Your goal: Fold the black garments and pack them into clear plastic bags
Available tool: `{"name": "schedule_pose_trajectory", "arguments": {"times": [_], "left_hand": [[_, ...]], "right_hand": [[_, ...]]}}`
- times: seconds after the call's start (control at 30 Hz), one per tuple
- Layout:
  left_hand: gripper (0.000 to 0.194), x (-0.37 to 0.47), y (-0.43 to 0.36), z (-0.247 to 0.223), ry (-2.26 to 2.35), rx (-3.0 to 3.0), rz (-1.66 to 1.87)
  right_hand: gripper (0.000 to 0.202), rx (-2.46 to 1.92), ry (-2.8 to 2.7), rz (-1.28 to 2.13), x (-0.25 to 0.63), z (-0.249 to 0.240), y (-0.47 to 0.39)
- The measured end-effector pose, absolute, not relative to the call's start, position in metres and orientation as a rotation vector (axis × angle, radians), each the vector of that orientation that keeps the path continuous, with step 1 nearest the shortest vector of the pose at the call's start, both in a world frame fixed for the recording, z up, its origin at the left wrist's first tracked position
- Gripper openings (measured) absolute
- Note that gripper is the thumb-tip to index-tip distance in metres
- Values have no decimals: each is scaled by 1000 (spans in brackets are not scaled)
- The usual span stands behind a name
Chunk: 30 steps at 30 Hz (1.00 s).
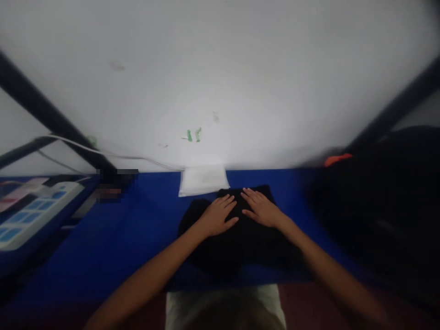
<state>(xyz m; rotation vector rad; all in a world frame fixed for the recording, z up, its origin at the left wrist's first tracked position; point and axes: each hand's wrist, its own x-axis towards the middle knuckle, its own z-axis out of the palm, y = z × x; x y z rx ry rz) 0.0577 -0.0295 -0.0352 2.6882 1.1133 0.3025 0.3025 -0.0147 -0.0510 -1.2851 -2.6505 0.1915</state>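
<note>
A piece of black cloth [237, 247] lies bunched on the blue table surface [144, 238], close to its front edge. My left hand [220, 214] rests flat on the cloth, fingers stretched out toward the upper right. Beside it, my right hand [261, 207] also lies flat on the cloth, near its far edge, with fingers apart and pointing up and left. Neither hand grips anything. The cloth is too dark to tell what kind of garment or fabric piece it is. Just beyond it lies a flat white packet [203, 179], against the wall.
On the left stands a white power strip [37, 215] with blue sockets. A white cable [130, 157] runs along the wall [261, 91] to the packet. A large dark mass [385, 206] fills the right side, with an orange piece [338, 159] on it. Dark slanting bars flank both sides.
</note>
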Motion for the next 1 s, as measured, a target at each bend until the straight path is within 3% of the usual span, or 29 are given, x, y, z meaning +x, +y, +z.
{"name": "schedule_pose_trajectory", "arguments": {"times": [0.2, 0.43, 0.53, 0.63, 0.73, 1.0], "left_hand": [[53, 49, -52, -9, 1027, 2754, 362], [54, -15, -119, 9, 905, 2610, 472], [50, -40, -134, -2, 941, 2576, 491], [21, -52, -139, -9, 933, 2616, 435], [12, -54, -138, -6, 926, 2617, 391], [12, -61, -126, 9, 936, 2352, 537]], "right_hand": [[65, -1318, -2536, 494, 312, -24, -26], [55, -1235, -2415, 1016, 344, 12, -114], [56, -1333, -2351, 1048, 359, 8, -144], [31, -1412, -2233, 1035, 370, 0, -157], [16, -1441, -2092, 1042, 376, -3, -160], [25, -1484, -1947, 1071, 379, 11, -144]]}}
